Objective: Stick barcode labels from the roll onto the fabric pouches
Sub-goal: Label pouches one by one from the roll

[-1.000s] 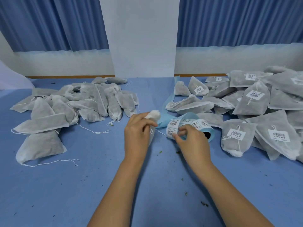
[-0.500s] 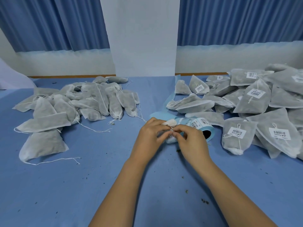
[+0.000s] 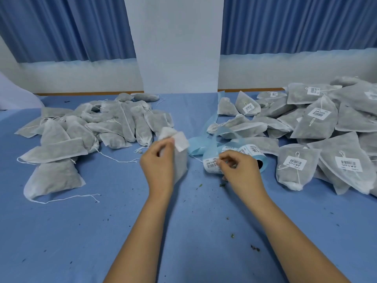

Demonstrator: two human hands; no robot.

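Change: half a second ago both hands met at the roll; they are now apart, the left one with its pouch off to the left.
Left hand (image 3: 158, 162): fingers curled round a white fabric pouch (image 3: 181, 158), held upright above the table, its folded top by the thumb.
Right hand (image 3: 240, 170): thumb and forefinger pinch the edge of a barcode label (image 3: 211, 164) at the front of the label roll (image 3: 256, 155); I cannot tell whether it is free of the backing.
Label roll: lies on its side on the blue table (image 3: 81, 231), between the hands and the right-hand heap, its dark core facing the camera.
Backing strip (image 3: 206, 139): pale blue, looping loose behind the roll.
Writing: each label shows a barcode and a line of characters, too small to read.
Unlabelled pouches (image 3: 91, 127): heaped at the left, drawstrings trailing.
Labelled pouches (image 3: 316, 123): heaped at the right, white labels facing up.
Green crumbs (image 3: 222, 184): scattered on the table near the right hand.
Behind: blue curtains (image 3: 71, 27) either side of a white pillar (image 3: 177, 43).
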